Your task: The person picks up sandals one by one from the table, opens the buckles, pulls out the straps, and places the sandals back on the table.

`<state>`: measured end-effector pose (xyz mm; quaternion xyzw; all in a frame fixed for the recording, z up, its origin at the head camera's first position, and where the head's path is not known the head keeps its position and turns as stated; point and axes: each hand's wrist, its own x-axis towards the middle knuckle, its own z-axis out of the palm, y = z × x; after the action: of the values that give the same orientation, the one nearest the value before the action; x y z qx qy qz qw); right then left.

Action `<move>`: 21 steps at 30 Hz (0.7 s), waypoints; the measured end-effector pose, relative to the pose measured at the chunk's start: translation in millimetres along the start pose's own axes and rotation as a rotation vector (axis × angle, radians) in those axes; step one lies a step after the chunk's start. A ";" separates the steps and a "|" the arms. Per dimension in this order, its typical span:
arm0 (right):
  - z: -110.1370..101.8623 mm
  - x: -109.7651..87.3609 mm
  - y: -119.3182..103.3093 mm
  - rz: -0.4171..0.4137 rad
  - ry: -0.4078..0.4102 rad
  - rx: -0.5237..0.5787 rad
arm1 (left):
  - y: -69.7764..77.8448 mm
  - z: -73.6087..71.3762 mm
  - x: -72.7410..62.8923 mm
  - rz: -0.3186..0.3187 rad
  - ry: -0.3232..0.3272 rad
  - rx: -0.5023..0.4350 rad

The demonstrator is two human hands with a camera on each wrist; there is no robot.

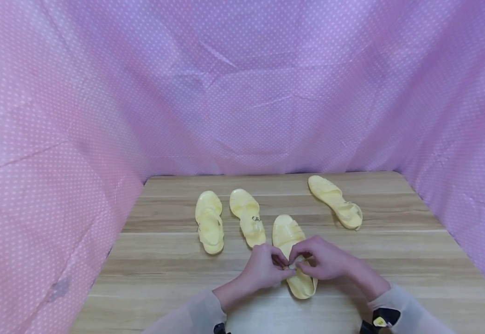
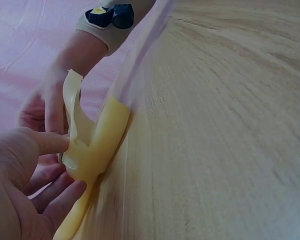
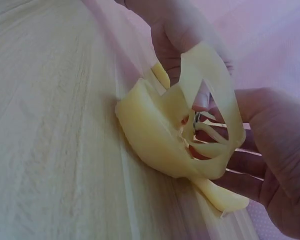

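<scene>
A pale yellow sandal (image 1: 284,232) lies on the wooden table, its toe pointing away and its heel toward me. Over its ankle part my two hands meet. My left hand (image 1: 265,267) pinches the ankle strap from the left, thumb and fingertips close to the small metal buckle (image 3: 196,119). From the right, my right hand (image 1: 328,260) holds the strap between thumb and fingers. The heel strap (image 2: 72,107) stands up in a loop in the left wrist view. Fingers partly hide the buckle and strap end.
Two more yellow sandals (image 1: 209,222) (image 1: 245,215) lie left of the hands, the nearer one close to my left hand. Another sandal (image 1: 335,200) lies at the back right. Pink dotted cloth (image 1: 242,116) hangs around the table (image 1: 392,246) at the back and sides.
</scene>
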<state>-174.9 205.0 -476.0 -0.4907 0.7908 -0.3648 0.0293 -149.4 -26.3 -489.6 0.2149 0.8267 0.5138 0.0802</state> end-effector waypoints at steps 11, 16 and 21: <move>-0.6 -1.0 0.8 0.126 -0.034 0.077 | -0.1 -0.4 1.2 -0.014 0.002 0.030; 0.2 -0.2 2.1 0.106 -0.019 0.058 | -0.8 -0.6 2.3 -0.007 -0.003 0.049; 0.7 -0.5 1.9 0.111 -0.014 0.055 | -1.7 -0.5 2.0 0.005 -0.004 0.066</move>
<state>-175.8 205.4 -477.8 -0.4476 0.8063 -0.3805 0.0685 -151.9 -26.4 -490.7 0.2203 0.8425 0.4860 0.0734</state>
